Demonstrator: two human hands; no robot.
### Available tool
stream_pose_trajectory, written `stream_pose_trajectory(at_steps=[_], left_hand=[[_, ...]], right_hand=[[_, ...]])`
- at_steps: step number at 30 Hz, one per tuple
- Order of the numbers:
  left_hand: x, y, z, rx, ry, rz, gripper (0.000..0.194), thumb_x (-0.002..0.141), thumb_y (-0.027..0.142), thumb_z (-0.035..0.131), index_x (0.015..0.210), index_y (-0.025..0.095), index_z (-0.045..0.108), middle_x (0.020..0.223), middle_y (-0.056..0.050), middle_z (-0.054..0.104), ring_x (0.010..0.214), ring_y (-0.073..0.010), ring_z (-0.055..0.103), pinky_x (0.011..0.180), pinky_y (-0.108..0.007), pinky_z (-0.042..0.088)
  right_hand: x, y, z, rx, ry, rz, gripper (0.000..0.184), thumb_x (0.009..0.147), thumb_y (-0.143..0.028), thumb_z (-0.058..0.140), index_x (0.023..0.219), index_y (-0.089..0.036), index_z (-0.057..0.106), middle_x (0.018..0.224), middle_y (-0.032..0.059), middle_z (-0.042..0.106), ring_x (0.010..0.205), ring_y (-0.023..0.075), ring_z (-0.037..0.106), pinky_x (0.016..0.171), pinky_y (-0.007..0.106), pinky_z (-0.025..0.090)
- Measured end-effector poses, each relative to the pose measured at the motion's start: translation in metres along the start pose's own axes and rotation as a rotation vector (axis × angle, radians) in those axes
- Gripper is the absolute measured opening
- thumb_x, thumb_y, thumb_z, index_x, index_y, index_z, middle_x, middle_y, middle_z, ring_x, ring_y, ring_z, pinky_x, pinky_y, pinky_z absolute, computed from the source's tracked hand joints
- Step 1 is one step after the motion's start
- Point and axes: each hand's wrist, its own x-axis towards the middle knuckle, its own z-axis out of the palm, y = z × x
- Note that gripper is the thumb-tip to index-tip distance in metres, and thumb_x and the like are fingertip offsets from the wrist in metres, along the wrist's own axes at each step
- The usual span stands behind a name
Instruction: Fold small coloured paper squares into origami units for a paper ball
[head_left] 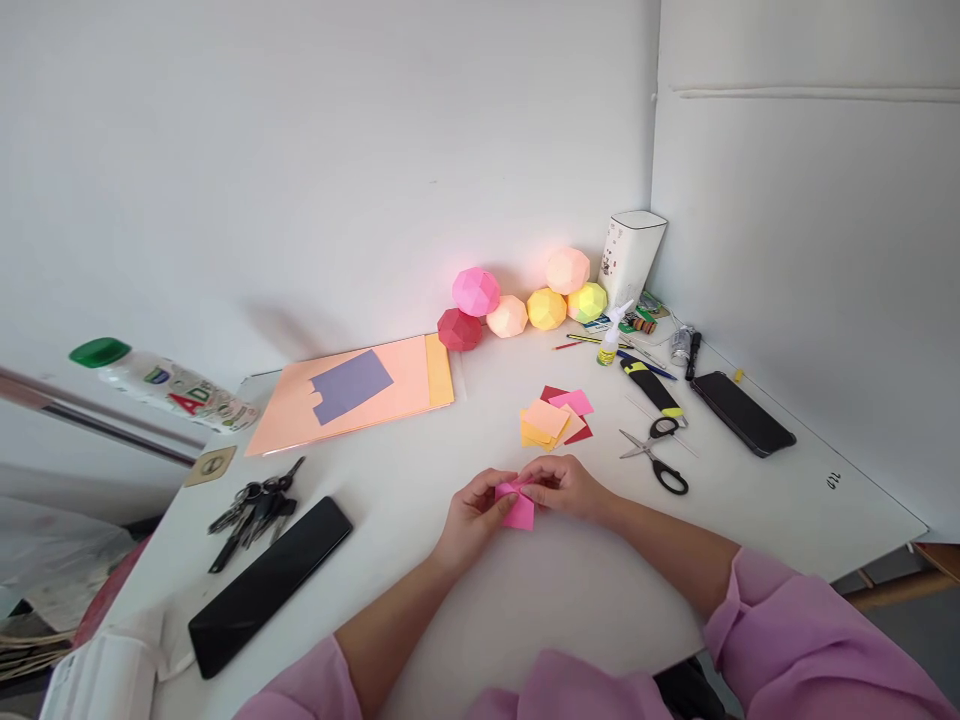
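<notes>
Both my hands meet on a small pink square of paper (519, 510) lying on the white table (465, 600). My left hand (471, 518) pinches its left edge with fingers closed. From the other side, my right hand (564, 487) presses a folded corner at the top with fingertips together. Just beyond them lies a small pile of cut paper squares (556, 417) in orange, yellow, pink and red.
Scissors (654, 455), a glue bottle (611, 338), pens and a black phone (741, 411) lie at right. Several paper balls (517, 300) and a white box (631, 255) sit by the wall. Orange sheets (352, 395), keys (255, 510), a black case (270, 583) and a bottle (161, 380) lie at left.
</notes>
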Motion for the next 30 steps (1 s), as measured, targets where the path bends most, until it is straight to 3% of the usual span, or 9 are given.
stream_pose_trajectory(at_steps=[20,26,30], left_hand=[[-0.001,0.003,0.002,-0.036,0.072,-0.041,0.022,0.070,0.031,0.073,0.089,0.021,0.069,0.079,-0.002,0.062,0.075,-0.0158,0.059,0.069,-0.030,0.051],[-0.001,0.000,0.002,-0.063,0.115,-0.073,0.025,0.070,0.032,0.072,0.091,0.020,0.067,0.076,-0.001,0.063,0.074,-0.0160,0.060,0.071,-0.033,0.052],[0.000,-0.004,0.002,0.004,0.102,0.021,0.020,0.072,0.030,0.071,0.091,0.022,0.068,0.085,-0.003,0.058,0.078,-0.0156,0.059,0.072,-0.032,0.052]], right_hand=[[-0.005,0.000,0.005,-0.217,0.062,-0.187,0.022,0.082,-0.036,0.056,0.089,-0.018,0.066,0.067,0.0020,0.063,0.052,0.0114,0.054,0.050,0.025,0.045],[-0.006,0.002,0.008,-0.324,0.058,-0.215,0.025,0.077,-0.032,0.061,0.098,-0.018,0.065,0.074,0.0031,0.066,0.052,0.0108,0.052,0.051,0.024,0.045],[-0.005,0.002,0.010,-0.372,0.103,-0.259,0.019,0.082,-0.031,0.055,0.091,-0.018,0.065,0.074,0.0042,0.066,0.051,0.0104,0.050,0.050,0.024,0.043]])
